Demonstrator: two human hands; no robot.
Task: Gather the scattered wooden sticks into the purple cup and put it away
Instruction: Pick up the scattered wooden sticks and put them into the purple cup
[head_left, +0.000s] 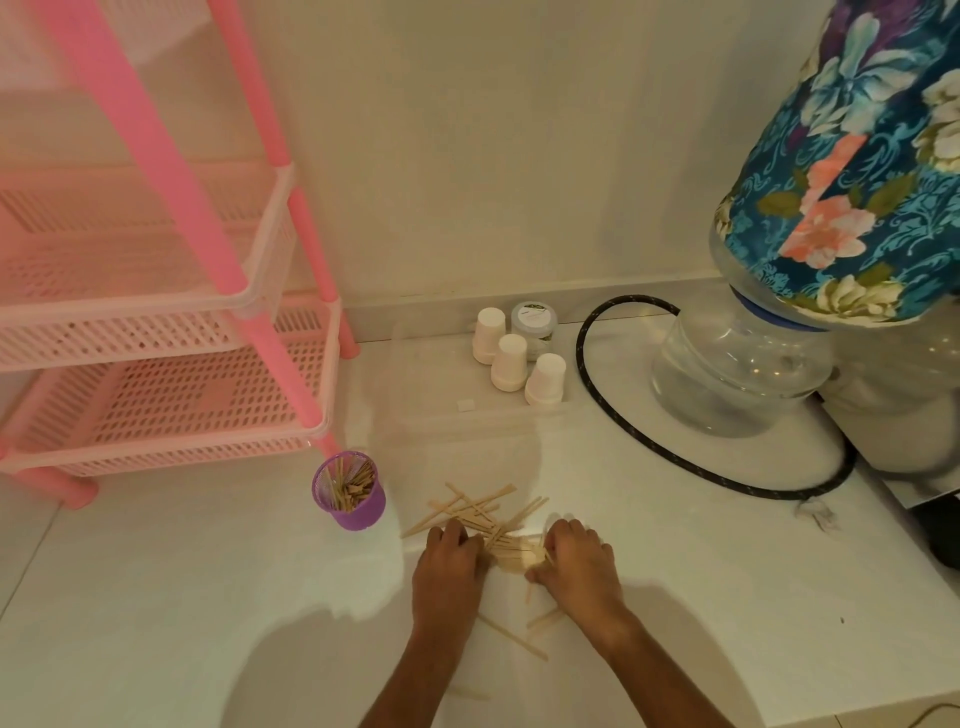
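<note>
White floor (208, 597) runs up to a pale wall, with a pink tiered rack (171, 322) on your left and a water bottle under a floral cover (852, 171) on your right. Your left hand (448, 564) and right hand (579, 564) lie palms down, fingers curled in from either side against a bundle of wooden sticks (511, 548); that bundle's long axis runs roughly left to right between your hands. Whether either hand has actually closed on the sticks, you cannot tell. Beyond your fingers more sticks (478, 509) fan out crosswise, most slanting up toward the right. A few loose ones (511, 636) lie between your wrists, angled down to the right. The purple cup (350, 491) stands upright just left of the pile, near the rack's foot, already holding sticks on end. Three white cups (511, 361) sit upside down by the wall.
</note>
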